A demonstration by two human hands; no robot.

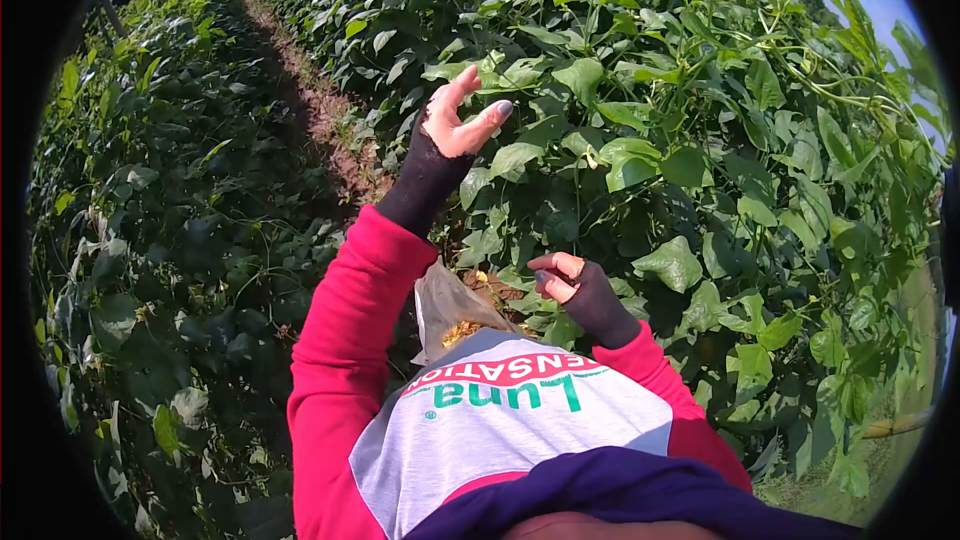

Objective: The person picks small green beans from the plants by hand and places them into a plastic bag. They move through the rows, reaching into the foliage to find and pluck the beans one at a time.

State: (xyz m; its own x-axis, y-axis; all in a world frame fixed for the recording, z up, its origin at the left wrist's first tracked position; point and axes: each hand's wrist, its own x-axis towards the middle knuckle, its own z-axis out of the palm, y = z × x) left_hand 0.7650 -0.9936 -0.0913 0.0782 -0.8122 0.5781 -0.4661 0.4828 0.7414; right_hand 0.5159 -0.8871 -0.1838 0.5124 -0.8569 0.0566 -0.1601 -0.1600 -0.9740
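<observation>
My left hand (458,120) is raised in front of the leafy vines (560,90), its thumb and a finger apart and nothing visible between them. Lower down, close to my body, my right hand (565,275) has its fingers curled in beside the leaves. Whatever those fingers hold, if anything, does not show. Both hands come out of dark fingerless wrist coverings and red sleeves. A whitish see-through bag (437,302) hangs at my front, between the two forearms. Yellow-brown bits (460,332) lie in or behind it, too small to name.
A narrow dirt path (310,105) runs away between the dense plant rows. Another row (150,240) of vines stands on my left. Climbing stems (800,70) reach up at the right, and a pole-like piece (900,425) shows at the lower right.
</observation>
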